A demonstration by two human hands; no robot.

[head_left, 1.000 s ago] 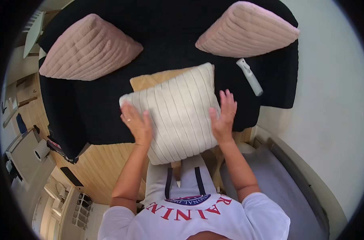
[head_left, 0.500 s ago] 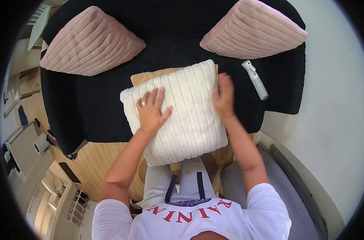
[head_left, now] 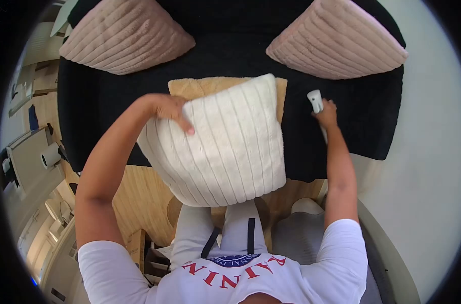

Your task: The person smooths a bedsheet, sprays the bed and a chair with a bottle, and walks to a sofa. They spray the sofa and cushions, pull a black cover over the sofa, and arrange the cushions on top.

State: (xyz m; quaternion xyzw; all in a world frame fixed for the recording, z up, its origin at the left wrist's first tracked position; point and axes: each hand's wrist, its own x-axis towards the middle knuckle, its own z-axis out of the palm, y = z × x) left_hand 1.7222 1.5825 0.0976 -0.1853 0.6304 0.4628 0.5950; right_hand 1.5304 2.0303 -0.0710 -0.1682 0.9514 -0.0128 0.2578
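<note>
the white cushion (head_left: 225, 152) was tilted mid-frame, its upper-left corner pinched by the left hand (head_left: 168, 108), thumb in front, other fingers mostly hidden. right of middle, the right hand (head_left: 328, 114) had its fingers wrapped around a bottle (head_left: 315, 96). a firm corner hold seemed best for steadying so soft a cushion. beyond, upper left, a pink cushion (head_left: 131, 36) sat on the black sofa (head_left: 230, 35).

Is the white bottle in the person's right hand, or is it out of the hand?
In: the right hand is closed around the white bottle, whose head shows beyond the grip.
</note>
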